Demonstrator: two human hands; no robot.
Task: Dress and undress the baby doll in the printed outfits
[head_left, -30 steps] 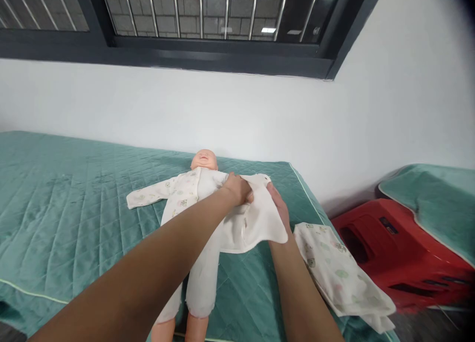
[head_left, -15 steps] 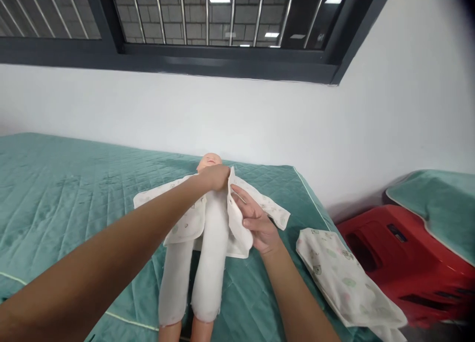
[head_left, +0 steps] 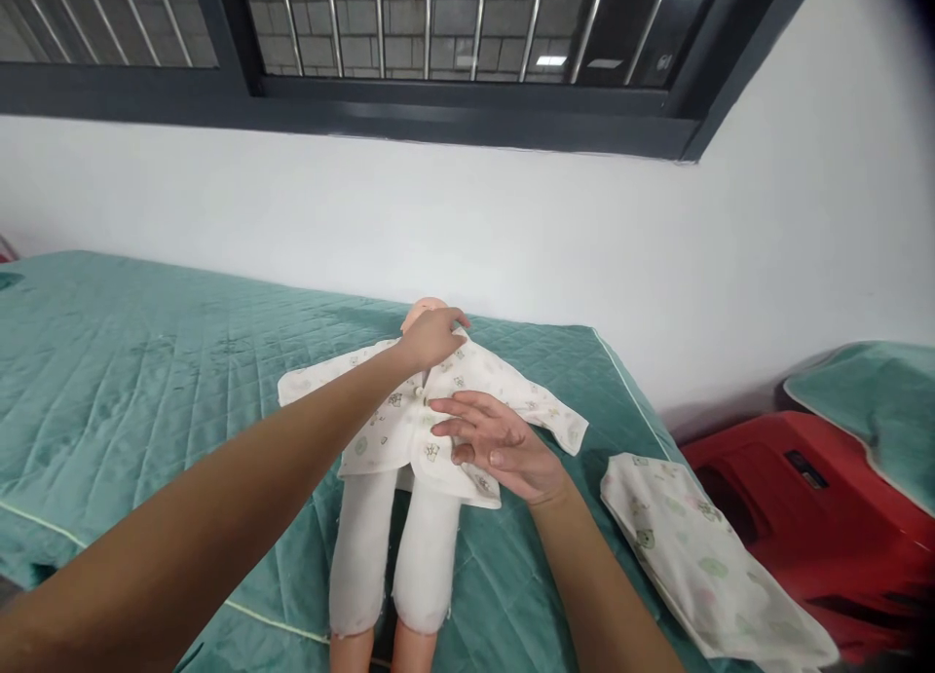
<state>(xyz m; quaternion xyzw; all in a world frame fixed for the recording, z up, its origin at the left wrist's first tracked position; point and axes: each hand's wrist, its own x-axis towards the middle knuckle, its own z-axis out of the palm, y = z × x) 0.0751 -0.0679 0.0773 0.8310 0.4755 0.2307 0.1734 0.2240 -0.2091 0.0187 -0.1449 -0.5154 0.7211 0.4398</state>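
A baby doll (head_left: 418,315) lies on its back on a green quilted bed (head_left: 146,361), dressed in a white printed jacket (head_left: 504,386) and white trousers (head_left: 424,556). My left hand (head_left: 433,336) rests at the jacket's collar, just below the doll's head, fingers partly curled on the cloth. My right hand (head_left: 497,444) lies flat on the jacket's front over the doll's belly, fingers stretched and apart. The jacket's two front flaps are closed across the chest. The doll's face is mostly hidden behind my left hand.
A folded printed cloth (head_left: 701,556) lies on the bed's right edge. Beyond it a red plastic stool (head_left: 810,498) stands beside a second green-covered surface (head_left: 877,410). A white wall and a barred window (head_left: 438,30) run behind the bed.
The right flap of the jacket, held up before, now lies closed over the doll's chest. My right hand let go of it and flattened on the front; my left hand stayed at the collar.
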